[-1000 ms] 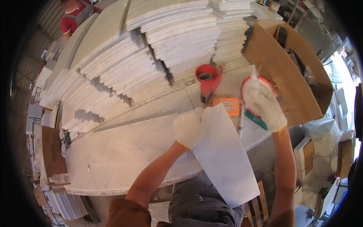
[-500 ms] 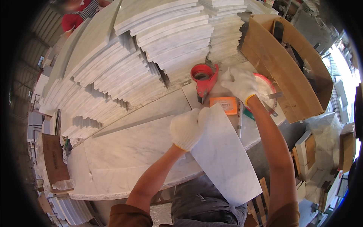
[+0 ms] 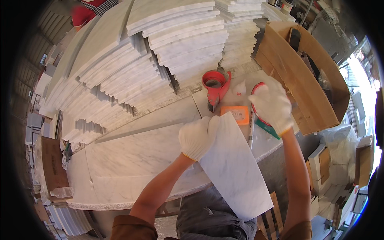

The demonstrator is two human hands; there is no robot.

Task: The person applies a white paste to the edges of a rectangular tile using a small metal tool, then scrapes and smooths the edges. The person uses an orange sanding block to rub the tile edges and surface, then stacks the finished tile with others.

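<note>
My left hand [image 3: 197,138], in a white knit glove, is closed around the upper end of a long white marble tile [image 3: 240,172], which slants down toward my lap. My gloved right hand [image 3: 273,106] hovers over a round, red-rimmed container [image 3: 256,89] and covers most of it; blur hides what its fingers do. To the left of that hand lies a small white object with a red mark [image 3: 239,88], beside a red tape dispenser [image 3: 215,88]. Just beyond the tile's top end sit an orange box-like pad [image 3: 236,114], a white marker [image 3: 251,132] and a green flat piece [image 3: 267,129].
Tall stacks of marble tiles [image 3: 184,44] line the far side of the stone work table [image 3: 132,156]. An opened cardboard box [image 3: 296,80] stands at the right, a brown carton piece [image 3: 55,168] at the left. A person in red [image 3: 85,16] is at the far left.
My right hand has moved right and nearer, from beside the tape dispenser to over the red-rimmed container. The small white object shows where it was. My left hand keeps the tile.
</note>
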